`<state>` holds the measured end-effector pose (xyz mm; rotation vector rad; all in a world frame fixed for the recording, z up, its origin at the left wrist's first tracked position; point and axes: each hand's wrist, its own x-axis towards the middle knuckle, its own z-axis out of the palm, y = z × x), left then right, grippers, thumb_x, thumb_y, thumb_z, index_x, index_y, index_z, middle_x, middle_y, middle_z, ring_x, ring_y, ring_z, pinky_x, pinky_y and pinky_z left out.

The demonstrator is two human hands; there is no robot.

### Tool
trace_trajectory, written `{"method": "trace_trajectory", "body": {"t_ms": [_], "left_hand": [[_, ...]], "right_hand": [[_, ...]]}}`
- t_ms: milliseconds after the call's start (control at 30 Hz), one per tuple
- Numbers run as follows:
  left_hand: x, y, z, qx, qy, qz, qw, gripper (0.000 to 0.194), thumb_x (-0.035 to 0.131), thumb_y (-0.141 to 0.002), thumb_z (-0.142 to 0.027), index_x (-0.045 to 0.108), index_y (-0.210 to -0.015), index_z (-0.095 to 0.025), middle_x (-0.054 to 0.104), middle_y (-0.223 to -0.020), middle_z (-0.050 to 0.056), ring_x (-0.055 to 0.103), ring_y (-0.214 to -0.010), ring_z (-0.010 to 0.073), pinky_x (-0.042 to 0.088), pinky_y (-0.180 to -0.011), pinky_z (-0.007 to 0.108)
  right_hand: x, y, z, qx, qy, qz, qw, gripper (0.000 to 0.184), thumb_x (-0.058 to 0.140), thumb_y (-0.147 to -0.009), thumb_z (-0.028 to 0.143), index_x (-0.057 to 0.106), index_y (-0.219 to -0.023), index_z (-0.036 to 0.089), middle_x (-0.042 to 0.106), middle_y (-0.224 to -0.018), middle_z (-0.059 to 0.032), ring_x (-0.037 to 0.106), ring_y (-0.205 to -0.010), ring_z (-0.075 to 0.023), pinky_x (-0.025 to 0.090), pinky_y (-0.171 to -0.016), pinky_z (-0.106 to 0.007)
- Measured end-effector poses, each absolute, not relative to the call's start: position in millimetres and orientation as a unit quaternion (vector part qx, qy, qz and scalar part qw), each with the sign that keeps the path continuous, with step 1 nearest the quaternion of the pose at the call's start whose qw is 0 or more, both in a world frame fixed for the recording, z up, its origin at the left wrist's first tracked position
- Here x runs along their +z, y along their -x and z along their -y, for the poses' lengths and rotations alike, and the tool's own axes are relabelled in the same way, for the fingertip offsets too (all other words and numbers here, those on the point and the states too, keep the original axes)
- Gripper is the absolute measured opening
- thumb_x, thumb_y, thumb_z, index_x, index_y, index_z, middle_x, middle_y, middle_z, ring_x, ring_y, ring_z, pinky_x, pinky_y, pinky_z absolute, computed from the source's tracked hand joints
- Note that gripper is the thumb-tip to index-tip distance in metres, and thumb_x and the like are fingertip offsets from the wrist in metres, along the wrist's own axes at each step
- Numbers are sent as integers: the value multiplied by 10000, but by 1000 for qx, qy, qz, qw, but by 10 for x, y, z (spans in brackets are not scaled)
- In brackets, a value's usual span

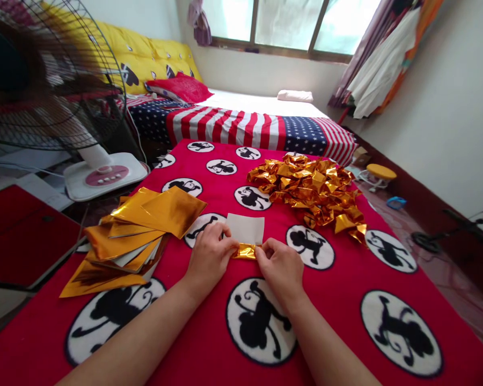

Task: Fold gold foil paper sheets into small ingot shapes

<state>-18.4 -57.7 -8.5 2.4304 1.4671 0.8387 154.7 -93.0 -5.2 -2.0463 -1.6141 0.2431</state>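
In the head view a sheet of gold foil paper (pixel 245 227) lies flat with its white side up, its near edge rolled over into a narrow gold strip. My left hand (pixel 211 250) pinches the left end of that strip between thumb and fingers. At the strip's right end, my right hand (pixel 280 268) grips in the same way. Left of my hands is a loose stack of flat gold foil sheets (pixel 145 225), some showing white undersides. A heap of folded gold foil pieces (pixel 306 185) lies beyond my right hand.
A red cloth with round black-and-white figures (pixel 197 332) covers the table. An electric fan (pixel 104 171) with blurred blades stands at the left. Behind the table is a bed with a flag-patterned cover (pixel 233 126). A yellow stool (pixel 380 172) stands on the floor to the right.
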Motion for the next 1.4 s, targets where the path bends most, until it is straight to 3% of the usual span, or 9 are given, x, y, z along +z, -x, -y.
{"method": "trace_trajectory", "body": {"t_ms": [233, 367, 500, 667, 833, 1000, 1400], "left_hand": [[-162, 240, 491, 278, -823, -455, 198, 115, 643, -839, -204, 745, -882, -236, 652, -893, 21, 562, -917, 186, 413, -822, 320], [-116, 265, 477, 264, -811, -469, 229, 108, 680, -806, -225, 759, -874, -250, 664, -904, 18, 576, -901, 183, 418, -812, 308], [-81, 296, 466, 251, -820, -457, 237, 133, 693, -796, -248, 768, -901, -281, 658, -911, 16, 573, -899, 179, 419, -804, 296], [-66, 313, 448, 220, -844, -435, 223, 174, 662, -828, -304, 761, -962, -356, 633, -910, 15, 549, -890, 177, 401, -796, 295], [-39, 296, 466, 207, -848, -441, 208, 172, 640, -838, -308, 763, -953, -344, 627, -884, 15, 543, -880, 179, 376, -777, 307], [-42, 288, 479, 199, -843, -458, 201, 290, 594, -824, -178, 752, -995, -352, 642, -915, 14, 551, -931, 190, 357, -773, 318], [-74, 303, 465, 220, -848, -438, 202, 198, 643, -838, -296, 754, -999, -332, 632, -890, 26, 545, -880, 181, 385, -776, 308]], "right_hand": [[-77, -1562, 939, 83, 751, 606, 248, 214, 593, -832, 352, 591, -666, 217, 630, -632, 35, 522, -568, -119, 217, -531, -249], [-90, -1573, 942, 94, 752, 601, 254, 152, 614, -829, 356, 573, -792, 215, 599, -625, 46, 535, -570, -124, 239, -532, -242], [-123, -1574, 960, 64, 740, 611, 274, 185, 626, -833, 330, 549, -949, 208, 627, -775, 25, 561, -629, -136, 287, -549, -243], [-112, -1553, 990, 14, 700, 661, 270, 75, 566, -888, 243, 594, -949, 208, 619, -898, -12, 571, -742, -154, 331, -586, -257], [-33, -1309, 1174, -46, 632, 744, 214, 258, 469, -949, 251, 619, -1153, 199, 605, -906, -63, 537, -834, -210, 378, -720, -316], [-35, -968, 1367, -24, 613, 776, 145, 510, 552, -901, 321, 492, -1338, 64, 622, -1058, -150, 530, -898, -255, 405, -777, -380], [-94, -1205, 1376, -84, 621, 778, 42, 393, 515, -911, 157, 550, -1293, 72, 642, -892, -109, 540, -788, -230, 363, -676, -372]]}}
